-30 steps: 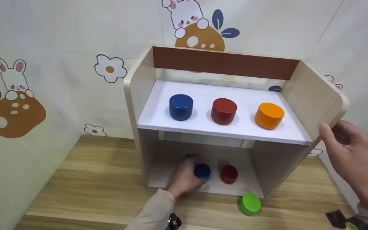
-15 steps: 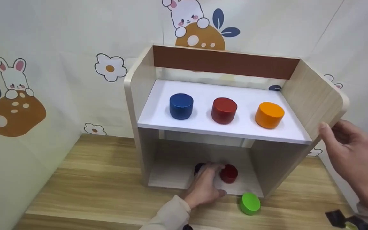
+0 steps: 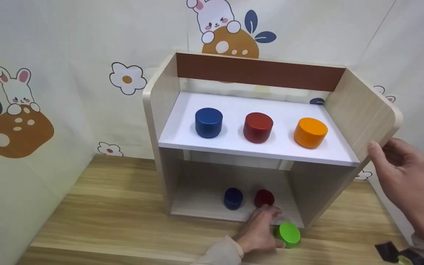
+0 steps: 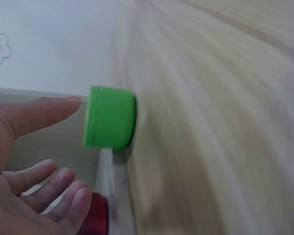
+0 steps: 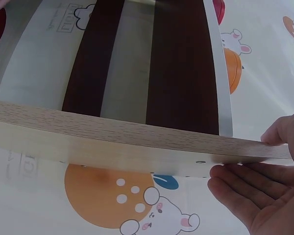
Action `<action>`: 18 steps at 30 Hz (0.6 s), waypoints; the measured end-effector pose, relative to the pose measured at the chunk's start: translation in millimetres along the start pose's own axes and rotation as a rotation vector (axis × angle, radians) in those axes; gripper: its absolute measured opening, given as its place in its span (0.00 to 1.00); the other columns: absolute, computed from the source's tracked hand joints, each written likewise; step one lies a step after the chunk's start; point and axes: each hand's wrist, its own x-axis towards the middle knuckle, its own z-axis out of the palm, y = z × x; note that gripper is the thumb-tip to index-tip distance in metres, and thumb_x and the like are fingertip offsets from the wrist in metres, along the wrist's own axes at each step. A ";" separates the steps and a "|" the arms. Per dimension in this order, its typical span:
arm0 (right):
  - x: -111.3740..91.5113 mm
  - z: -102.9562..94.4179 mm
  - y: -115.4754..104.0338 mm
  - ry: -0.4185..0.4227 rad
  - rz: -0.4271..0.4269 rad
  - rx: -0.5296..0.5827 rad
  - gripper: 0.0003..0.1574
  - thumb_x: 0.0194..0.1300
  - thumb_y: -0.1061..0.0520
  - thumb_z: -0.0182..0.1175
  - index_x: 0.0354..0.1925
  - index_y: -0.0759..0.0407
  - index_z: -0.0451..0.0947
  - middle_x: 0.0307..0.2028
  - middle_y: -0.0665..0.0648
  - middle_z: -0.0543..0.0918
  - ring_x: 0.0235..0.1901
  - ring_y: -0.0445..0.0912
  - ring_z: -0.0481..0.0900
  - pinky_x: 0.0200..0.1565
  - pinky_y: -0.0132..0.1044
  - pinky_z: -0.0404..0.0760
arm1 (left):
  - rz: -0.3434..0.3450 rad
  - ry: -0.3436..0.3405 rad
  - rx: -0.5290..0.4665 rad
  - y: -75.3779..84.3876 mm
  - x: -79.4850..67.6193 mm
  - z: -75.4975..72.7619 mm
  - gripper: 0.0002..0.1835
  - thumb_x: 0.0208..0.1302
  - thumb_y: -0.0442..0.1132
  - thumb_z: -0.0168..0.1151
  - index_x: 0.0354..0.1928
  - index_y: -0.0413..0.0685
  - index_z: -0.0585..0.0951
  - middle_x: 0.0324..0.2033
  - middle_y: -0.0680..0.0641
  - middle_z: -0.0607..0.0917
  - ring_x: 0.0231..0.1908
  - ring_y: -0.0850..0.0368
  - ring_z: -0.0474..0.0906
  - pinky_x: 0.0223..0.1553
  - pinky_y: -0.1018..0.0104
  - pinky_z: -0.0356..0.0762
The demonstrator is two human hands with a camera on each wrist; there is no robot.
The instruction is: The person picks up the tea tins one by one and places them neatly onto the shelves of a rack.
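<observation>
My left hand [image 3: 259,231] is beside a bright green cylinder [image 3: 290,234], which sits on the table by the front edge of a two-tier wooden shelf [image 3: 256,156]. In the left wrist view the thumb and fingers [image 4: 49,191] are spread, and the green cylinder is not gripped. A dark red cylinder [image 3: 264,198] and a dark blue cylinder [image 3: 233,198] stand on the lower tier; the left fingers partly cover the red one. My right hand [image 3: 410,180] holds the front edge of the shelf's right side panel [image 5: 137,139], thumb on one side and fingers on the other.
On the white upper tier stand a blue cylinder [image 3: 208,123], a red cylinder [image 3: 258,127] and an orange cylinder [image 3: 310,133]. The wood-grain table [image 3: 98,213] extends left of the shelf. A wall with printed rabbits [image 3: 17,88] and flowers is behind.
My left hand has let go of the lower blue cylinder, which stays on the lower tier. It has moved right and toward me to the green cylinder. The right hand has kept its place.
</observation>
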 end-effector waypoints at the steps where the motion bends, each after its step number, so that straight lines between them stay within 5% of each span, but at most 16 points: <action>1: 0.0 0.1 -0.2 -0.001 -0.002 0.001 0.15 0.65 0.61 0.66 0.47 0.70 0.86 0.30 0.14 0.72 0.32 0.17 0.76 0.36 0.12 0.72 | 0.003 -0.001 0.018 0.0 0.7 3.2 0.39 0.38 0.41 0.86 0.58 0.47 0.80 0.48 0.54 0.82 0.48 0.65 0.75 0.54 0.69 0.73; 7: 0.1 0.7 -0.2 0.003 -0.011 0.003 0.15 0.65 0.61 0.66 0.46 0.70 0.86 0.30 0.16 0.74 0.31 0.16 0.76 0.36 0.12 0.72 | 0.020 0.001 0.098 -0.9 5.3 19.5 0.39 0.37 0.44 0.86 0.56 0.49 0.79 0.48 0.57 0.82 0.50 0.65 0.75 0.58 0.68 0.70; 10: 0.4 0.5 -0.4 0.002 -0.011 -0.014 0.15 0.65 0.60 0.66 0.46 0.71 0.86 0.34 0.38 0.87 0.31 0.15 0.75 0.36 0.12 0.71 | 0.017 0.011 0.118 -0.8 8.0 25.6 0.37 0.35 0.44 0.86 0.53 0.51 0.80 0.45 0.59 0.81 0.48 0.66 0.74 0.55 0.70 0.70; 13: 0.6 0.3 -0.6 0.001 -0.009 -0.029 0.16 0.66 0.60 0.66 0.47 0.71 0.85 0.39 0.64 0.88 0.32 0.14 0.74 0.36 0.11 0.70 | 0.013 0.019 0.137 0.3 9.6 30.1 0.35 0.34 0.42 0.86 0.49 0.54 0.80 0.41 0.61 0.79 0.45 0.68 0.72 0.52 0.71 0.70; 14: 0.5 0.3 -0.6 0.002 -0.008 -0.031 0.16 0.66 0.60 0.66 0.47 0.71 0.86 0.39 0.65 0.88 0.32 0.14 0.74 0.36 0.11 0.70 | 0.012 0.020 0.144 0.9 9.9 31.3 0.34 0.33 0.42 0.86 0.48 0.54 0.80 0.40 0.62 0.78 0.44 0.68 0.72 0.51 0.72 0.70; 18: 0.2 0.4 0.1 0.013 -0.004 -0.017 0.15 0.65 0.60 0.66 0.46 0.70 0.87 0.32 0.31 0.84 0.31 0.16 0.75 0.36 0.12 0.71 | 0.000 0.011 0.170 3.4 10.1 34.7 0.34 0.33 0.42 0.85 0.49 0.55 0.81 0.38 0.63 0.77 0.41 0.69 0.70 0.46 0.73 0.69</action>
